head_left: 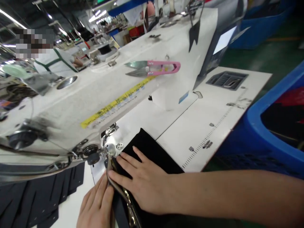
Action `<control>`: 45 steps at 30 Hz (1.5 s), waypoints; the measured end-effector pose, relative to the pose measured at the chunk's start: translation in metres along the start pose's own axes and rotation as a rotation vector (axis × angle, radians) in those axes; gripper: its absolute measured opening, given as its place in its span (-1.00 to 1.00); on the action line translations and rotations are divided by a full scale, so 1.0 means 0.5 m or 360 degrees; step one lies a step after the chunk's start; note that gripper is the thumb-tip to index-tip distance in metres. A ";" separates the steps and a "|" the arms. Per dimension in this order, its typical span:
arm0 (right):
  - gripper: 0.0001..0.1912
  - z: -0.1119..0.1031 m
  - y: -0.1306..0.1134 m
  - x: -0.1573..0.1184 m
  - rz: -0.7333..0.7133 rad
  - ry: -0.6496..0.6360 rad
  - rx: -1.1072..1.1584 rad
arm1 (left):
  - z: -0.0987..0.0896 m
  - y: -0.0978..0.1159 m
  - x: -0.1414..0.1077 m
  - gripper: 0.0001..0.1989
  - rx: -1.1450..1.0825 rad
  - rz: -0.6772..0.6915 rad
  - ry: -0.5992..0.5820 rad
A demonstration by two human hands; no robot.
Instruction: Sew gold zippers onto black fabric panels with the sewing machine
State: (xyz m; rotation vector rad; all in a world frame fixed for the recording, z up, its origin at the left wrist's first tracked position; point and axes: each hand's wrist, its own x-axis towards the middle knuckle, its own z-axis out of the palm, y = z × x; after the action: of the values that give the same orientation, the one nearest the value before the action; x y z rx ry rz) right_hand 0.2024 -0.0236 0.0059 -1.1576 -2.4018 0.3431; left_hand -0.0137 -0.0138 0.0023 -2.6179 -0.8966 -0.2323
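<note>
Black fabric (152,148) lies on the white bed of a sewing machine (142,91), beside the needle area. My right hand (144,180) rests on the fabric with fingers spread, its thumb at a zipper strip (128,199) with gold-coloured metal parts. To its left, my left hand (97,202) lies along the strip's other edge, fingers close together and pointing toward the presser foot; whether it pinches the material underneath is hidden. The strip runs from the needle area down to the bottom edge between both hands.
Pink-handled thread snips (154,68) lie on the machine arm. Dark cut pieces (45,196) are stacked at the lower left. A blue bin (256,117) stands at the right, near a grey tray (226,79) in the table. Another person (55,61) sits at the far left.
</note>
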 end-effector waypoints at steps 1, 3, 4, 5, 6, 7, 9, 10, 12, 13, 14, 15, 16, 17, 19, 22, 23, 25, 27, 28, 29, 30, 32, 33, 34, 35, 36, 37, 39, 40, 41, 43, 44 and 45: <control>-0.45 0.000 0.000 0.000 0.0001 0.0003 -0.0004 | 0.004 -0.002 -0.003 -0.63 -0.0027 -0.0027 0.0011; -0.45 -0.001 0.001 -0.001 0.0003 0.0008 -0.0016 | 0.011 -0.006 -0.010 -0.63 -0.0068 -0.0054 0.0026; -0.45 -0.001 0.001 -0.002 0.0002 0.0008 -0.0024 | 0.014 -0.009 -0.013 -0.63 -0.0077 -0.0051 0.0027; -0.45 -0.002 0.000 -0.003 0.0001 0.0010 -0.0032 | 0.016 -0.011 -0.016 -0.63 -0.0079 -0.0045 0.0025; -0.46 -0.003 0.000 -0.004 0.0002 0.0012 -0.0040 | 0.018 -0.013 -0.017 -0.63 -0.0078 -0.0037 0.0026; -0.46 -0.004 0.001 -0.005 0.0004 0.0013 -0.0048 | 0.019 -0.015 -0.018 -0.63 -0.0075 -0.0028 0.0025; -0.46 -0.005 0.001 -0.007 0.0003 0.0025 -0.0059 | 0.017 -0.015 -0.015 -0.64 -0.0059 -0.0018 0.0023; -0.46 -0.005 0.001 -0.007 0.0001 0.0032 -0.0066 | 0.015 -0.013 -0.012 -0.64 -0.0047 -0.0015 0.0025; -0.46 -0.002 0.001 -0.006 -0.0002 0.0049 -0.0093 | 0.008 -0.006 -0.001 -0.66 -0.0012 -0.0009 0.0013; -0.46 0.000 0.001 -0.005 -0.0006 0.0057 -0.0114 | 0.003 -0.001 0.005 -0.66 0.0011 -0.0002 0.0007; -0.46 0.002 0.001 -0.005 -0.0014 0.0061 -0.0136 | -0.001 0.004 0.010 -0.66 0.0034 0.0010 0.0006; -0.46 0.004 0.000 -0.004 -0.0024 0.0060 -0.0155 | -0.006 0.010 0.016 -0.66 0.0052 0.0026 0.0011; -0.46 0.006 0.000 -0.004 -0.0038 0.0054 -0.0166 | -0.010 0.015 0.020 -0.65 0.0065 0.0036 0.0024; -0.46 0.008 -0.001 -0.004 -0.0049 0.0047 -0.0167 | -0.013 0.021 0.022 -0.65 0.0072 0.0033 0.0039; -0.48 0.011 -0.004 -0.004 -0.0059 0.0034 -0.0148 | -0.015 0.031 0.024 -0.63 0.0061 -0.0020 0.0064; -0.50 0.017 -0.008 -0.004 -0.0065 0.0020 -0.0148 | -0.013 0.043 0.020 -0.64 -0.0016 -0.0162 0.0063; -0.50 0.020 -0.009 -0.004 -0.0074 0.0015 -0.0168 | -0.012 0.047 0.018 -0.65 -0.0053 -0.0200 0.0061; -0.49 0.025 -0.010 -0.003 -0.0103 0.0001 -0.0233 | -0.012 0.056 0.016 -0.67 -0.0132 -0.0274 0.0056; -0.47 0.029 -0.011 -0.003 -0.0133 -0.0010 -0.0306 | -0.014 0.064 0.015 -0.66 -0.0198 -0.0374 0.0058; -0.47 0.031 -0.012 -0.003 -0.0146 -0.0018 -0.0337 | -0.015 0.068 0.015 -0.65 -0.0225 -0.0435 0.0064; -0.46 0.032 -0.012 -0.004 -0.0153 -0.0024 -0.0361 | -0.015 0.071 0.015 -0.63 -0.0252 -0.0493 0.0065; -0.45 0.032 -0.013 -0.004 -0.0155 -0.0033 -0.0378 | -0.016 0.074 0.016 -0.62 -0.0276 -0.0538 0.0068; -0.45 0.033 -0.014 -0.005 -0.0145 -0.0052 -0.0397 | -0.014 0.078 0.016 -0.61 -0.0314 -0.0571 0.0082; -0.46 0.033 -0.014 -0.005 -0.0142 -0.0059 -0.0404 | -0.012 0.078 0.016 -0.62 -0.0322 -0.0566 0.0088; -0.46 0.033 -0.015 -0.005 -0.0140 -0.0059 -0.0411 | -0.010 0.079 0.016 -0.62 -0.0320 -0.0555 0.0097; -0.46 0.033 -0.015 -0.005 -0.0142 -0.0056 -0.0419 | -0.008 0.079 0.015 -0.63 -0.0307 -0.0546 0.0106; -0.46 0.033 -0.016 -0.005 -0.0149 -0.0051 -0.0427 | -0.005 0.080 0.015 -0.62 -0.0287 -0.0536 0.0112; -0.46 0.033 -0.016 -0.005 -0.0156 -0.0047 -0.0436 | -0.003 0.080 0.015 -0.62 -0.0259 -0.0525 0.0117; -0.44 0.032 -0.017 -0.005 -0.0158 -0.0048 -0.0451 | 0.001 0.082 0.014 -0.61 -0.0194 -0.0496 0.0122; -0.44 0.032 -0.017 -0.005 -0.0156 -0.0051 -0.0457 | 0.002 0.084 0.013 -0.60 -0.0163 -0.0480 0.0117; -0.43 0.031 -0.017 -0.004 -0.0157 -0.0053 -0.0461 | 0.003 0.085 0.013 -0.60 -0.0135 -0.0472 0.0110; -0.43 0.031 -0.016 -0.004 -0.0164 -0.0048 -0.0469 | 0.005 0.086 0.013 -0.59 -0.0102 -0.0468 0.0088; -0.42 0.032 -0.016 -0.004 -0.0170 -0.0046 -0.0473 | 0.006 0.086 0.012 -0.59 -0.0094 -0.0467 0.0073; -0.42 0.032 -0.016 -0.004 -0.0174 -0.0046 -0.0478 | 0.007 0.086 0.012 -0.60 -0.0087 -0.0464 0.0064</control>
State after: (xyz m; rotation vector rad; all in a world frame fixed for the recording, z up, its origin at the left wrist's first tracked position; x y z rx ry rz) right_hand 0.1901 -0.0305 -0.0054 -1.1431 -2.5923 -0.0396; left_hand 0.0179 -0.0407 -0.0118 -2.5126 -1.2732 -0.3880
